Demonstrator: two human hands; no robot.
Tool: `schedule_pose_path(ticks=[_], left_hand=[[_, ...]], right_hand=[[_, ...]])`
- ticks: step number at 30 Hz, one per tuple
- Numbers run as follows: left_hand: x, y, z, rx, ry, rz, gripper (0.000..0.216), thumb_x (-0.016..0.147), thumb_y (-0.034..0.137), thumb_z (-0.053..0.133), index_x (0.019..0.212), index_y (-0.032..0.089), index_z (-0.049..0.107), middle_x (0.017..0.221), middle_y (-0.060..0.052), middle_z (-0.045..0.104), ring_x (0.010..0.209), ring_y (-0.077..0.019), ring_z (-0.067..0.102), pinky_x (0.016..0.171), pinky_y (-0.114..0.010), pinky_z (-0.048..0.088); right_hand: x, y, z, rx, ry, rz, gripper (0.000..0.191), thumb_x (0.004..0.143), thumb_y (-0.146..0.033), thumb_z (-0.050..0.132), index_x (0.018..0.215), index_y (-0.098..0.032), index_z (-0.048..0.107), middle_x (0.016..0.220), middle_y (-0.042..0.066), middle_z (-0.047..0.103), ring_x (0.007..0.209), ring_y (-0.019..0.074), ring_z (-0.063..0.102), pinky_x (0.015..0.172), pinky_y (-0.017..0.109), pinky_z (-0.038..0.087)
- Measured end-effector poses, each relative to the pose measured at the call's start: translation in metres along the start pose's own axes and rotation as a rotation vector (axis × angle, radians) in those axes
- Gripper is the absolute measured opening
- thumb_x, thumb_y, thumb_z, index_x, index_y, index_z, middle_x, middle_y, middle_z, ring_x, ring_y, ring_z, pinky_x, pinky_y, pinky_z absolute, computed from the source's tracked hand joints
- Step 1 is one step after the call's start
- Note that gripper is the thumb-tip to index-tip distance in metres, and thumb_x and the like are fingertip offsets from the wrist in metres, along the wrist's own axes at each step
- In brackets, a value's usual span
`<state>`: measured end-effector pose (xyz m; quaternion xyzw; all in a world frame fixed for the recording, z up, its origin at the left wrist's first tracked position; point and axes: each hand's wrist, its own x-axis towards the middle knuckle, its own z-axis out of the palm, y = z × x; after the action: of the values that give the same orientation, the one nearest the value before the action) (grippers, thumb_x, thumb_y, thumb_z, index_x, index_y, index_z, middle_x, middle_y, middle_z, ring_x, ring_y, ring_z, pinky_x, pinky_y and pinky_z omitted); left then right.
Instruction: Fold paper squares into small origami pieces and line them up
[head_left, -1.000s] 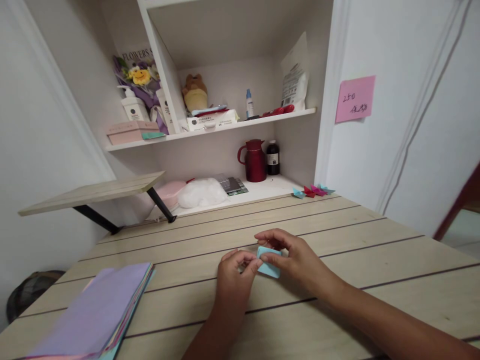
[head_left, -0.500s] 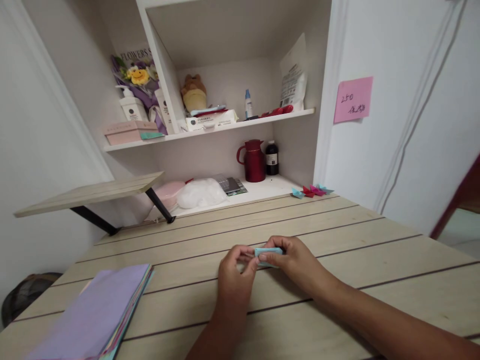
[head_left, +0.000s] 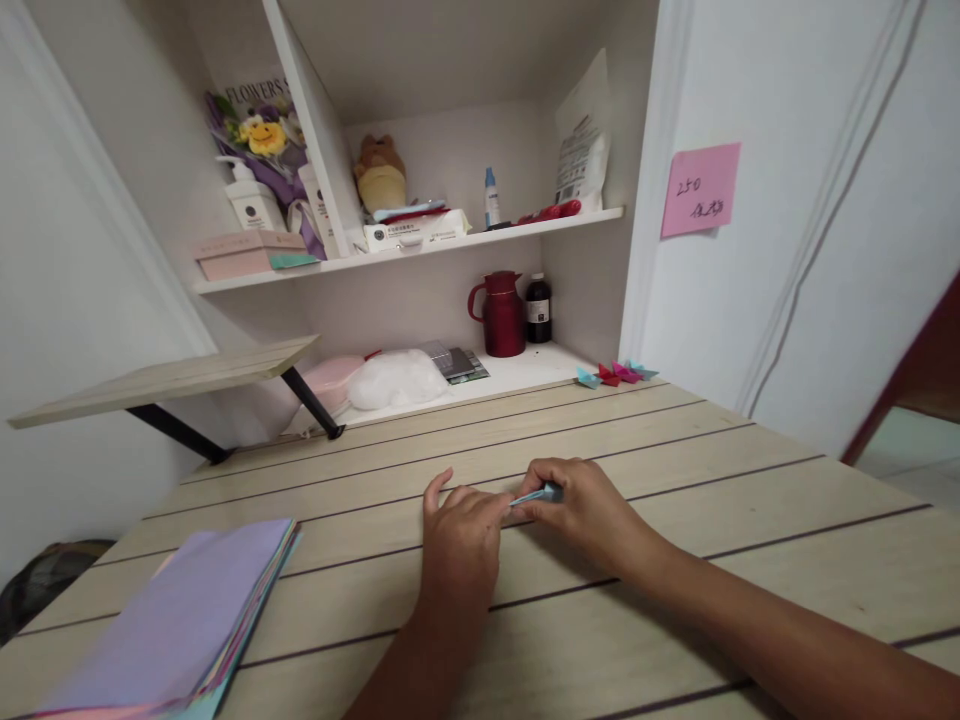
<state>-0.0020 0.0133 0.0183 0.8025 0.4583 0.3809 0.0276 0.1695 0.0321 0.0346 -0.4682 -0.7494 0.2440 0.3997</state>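
Note:
A small folded piece of light blue paper [head_left: 541,494] lies low over the wooden table [head_left: 675,470], mostly covered by fingers. My right hand [head_left: 585,510] is closed on it, pinching it from the right. From the left, my left hand [head_left: 459,535] meets the paper's edge with its fingertips, fingers bent and pressing down. A stack of coloured paper sheets [head_left: 180,625], purple on top, rests at the table's near left corner.
Several small folded paper pieces [head_left: 611,374] in blue, red and pink sit at the table's far edge. Behind are white shelves with a red jug [head_left: 501,315], a dark bottle [head_left: 537,310], a white bag [head_left: 396,380], boxes and bottles. A pink sticky note [head_left: 699,190] hangs on the wall.
The blue paper has gone from a raised, open rectangle to a flat thin fold pressed near the table. Both hands have lowered; the left hand's fingers have flattened.

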Motion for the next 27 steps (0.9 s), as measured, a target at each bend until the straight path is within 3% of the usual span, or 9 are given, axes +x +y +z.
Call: schedule_pose_path(ticks=[3, 6, 9, 12, 14, 19, 21, 25, 27], left_hand=[[0.001, -0.001, 0.005, -0.278, 0.027, -0.212, 0.025, 0.082, 0.018, 0.054, 0.083, 0.030, 0.076, 0.081, 0.000, 0.076, 0.080, -0.0214, 0.067, 0.105, -0.050, 0.030], [0.001, -0.002, 0.009, -0.709, -0.010, -0.438, 0.019, 0.080, 0.029, 0.059, 0.083, 0.024, 0.077, 0.077, -0.002, 0.076, 0.078, -0.0230, 0.068, 0.089, -0.040, 0.048], [0.002, -0.005, 0.012, -0.957, -0.032, -0.559, 0.024, 0.073, 0.037, 0.068, 0.085, 0.018, 0.078, 0.074, -0.005, 0.075, 0.073, -0.0221, 0.068, 0.077, -0.033, 0.052], [0.002, -0.009, 0.013, -0.975, 0.058, -0.643, 0.031, 0.067, 0.041, 0.074, 0.083, 0.015, 0.078, 0.071, -0.006, 0.074, 0.069, -0.0199, 0.066, 0.073, -0.030, 0.051], [0.003, -0.011, 0.014, -0.968, 0.121, -0.678, 0.033, 0.066, 0.043, 0.074, 0.082, 0.015, 0.078, 0.072, -0.006, 0.074, 0.069, -0.0190, 0.066, 0.073, -0.029, 0.050], [0.002, -0.012, 0.014, -0.965, 0.179, -0.695, 0.034, 0.065, 0.045, 0.075, 0.079, 0.014, 0.078, 0.069, -0.006, 0.073, 0.069, -0.0196, 0.064, 0.074, -0.031, 0.049], [0.002, -0.011, 0.014, -0.978, 0.211, -0.693, 0.032, 0.066, 0.044, 0.075, 0.076, 0.014, 0.077, 0.066, -0.005, 0.071, 0.069, -0.0190, 0.063, 0.073, -0.029, 0.048], [0.001, -0.010, 0.013, -1.032, 0.250, -0.708, 0.033, 0.069, 0.043, 0.075, 0.084, 0.014, 0.076, 0.073, -0.004, 0.072, 0.072, -0.0176, 0.063, 0.075, -0.027, 0.047], [0.000, -0.010, 0.013, -1.044, 0.232, -0.700, 0.035, 0.067, 0.045, 0.076, 0.083, 0.014, 0.076, 0.073, -0.005, 0.072, 0.072, -0.0178, 0.063, 0.075, -0.027, 0.047]], right_hand=[[0.000, -0.001, 0.001, 0.222, -0.024, 0.058, 0.013, 0.069, -0.029, 0.070, 0.073, -0.022, 0.060, 0.067, -0.004, 0.064, 0.067, 0.0167, 0.057, 0.061, 0.027, 0.041], [0.002, 0.000, 0.006, 0.503, -0.061, 0.120, 0.022, 0.067, -0.031, 0.071, 0.079, -0.021, 0.056, 0.068, -0.004, 0.061, 0.067, 0.0165, 0.057, 0.063, 0.028, 0.045], [0.003, 0.003, 0.011, 0.661, -0.050, 0.158, 0.032, 0.066, -0.033, 0.072, 0.091, -0.022, 0.053, 0.076, -0.002, 0.060, 0.073, 0.0179, 0.059, 0.069, 0.031, 0.049], [0.003, 0.006, 0.014, 0.576, 0.101, 0.140, 0.058, 0.065, -0.030, 0.073, 0.116, -0.025, 0.045, 0.100, 0.004, 0.058, 0.088, 0.0208, 0.059, 0.076, 0.035, 0.051], [0.002, 0.005, 0.012, 0.395, 0.230, 0.065, 0.062, 0.066, -0.028, 0.074, 0.120, -0.027, 0.043, 0.109, 0.006, 0.053, 0.094, 0.0225, 0.056, 0.081, 0.038, 0.049], [-0.006, -0.007, 0.008, 0.105, 0.300, -0.198, 0.022, 0.080, -0.023, 0.062, 0.100, -0.026, 0.054, 0.097, 0.006, 0.054, 0.084, 0.0217, 0.053, 0.077, 0.038, 0.047], [-0.007, -0.009, 0.012, 0.157, 0.284, -0.191, 0.024, 0.080, -0.023, 0.062, 0.103, -0.027, 0.055, 0.099, 0.006, 0.055, 0.085, 0.0216, 0.054, 0.076, 0.037, 0.047], [-0.001, -0.003, 0.024, 0.457, 0.251, 0.037, 0.054, 0.070, -0.028, 0.071, 0.119, -0.025, 0.049, 0.102, 0.005, 0.057, 0.087, 0.0207, 0.058, 0.076, 0.035, 0.049], [0.002, 0.001, 0.028, 0.617, 0.118, 0.095, 0.042, 0.069, -0.030, 0.072, 0.107, -0.021, 0.057, 0.092, 0.004, 0.062, 0.082, 0.0199, 0.060, 0.074, 0.033, 0.049]])
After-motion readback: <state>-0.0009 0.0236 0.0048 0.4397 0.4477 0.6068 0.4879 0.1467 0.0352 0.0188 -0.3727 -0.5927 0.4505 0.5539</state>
